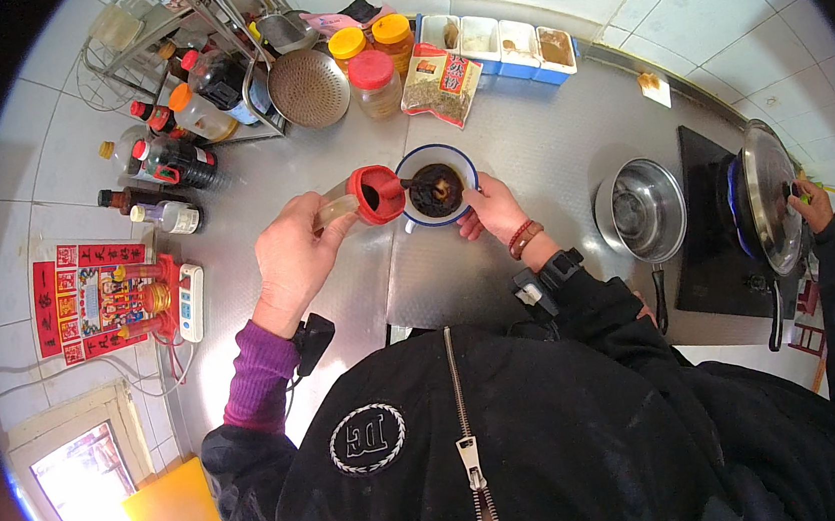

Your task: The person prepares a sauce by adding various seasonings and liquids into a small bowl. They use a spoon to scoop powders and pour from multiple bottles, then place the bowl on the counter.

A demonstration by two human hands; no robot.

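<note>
My left hand [305, 252] is closed around a clear container with a red spouted rim [375, 195], tilted toward a white enamel mug [404, 167] with a blue rim. Dark liquid shows inside the container and at its spout, which reaches over the mug's left edge. The mug stands on the metal worktop and holds dark liquid [436, 190] with a pale patch in it. My right hand [489, 207] grips the mug at its right side, where its fingers partly cover it.
Sauce bottles [178, 163], a perforated ladle [309, 88], lidded jars [375, 84], a seasoning bag [441, 86] and spice boxes [517, 44] line the back and left. A steel saucepan [640, 210] stands right, beside a stove with a lit burner. Another person's hand [810, 204] holds the lid of a pan [772, 196].
</note>
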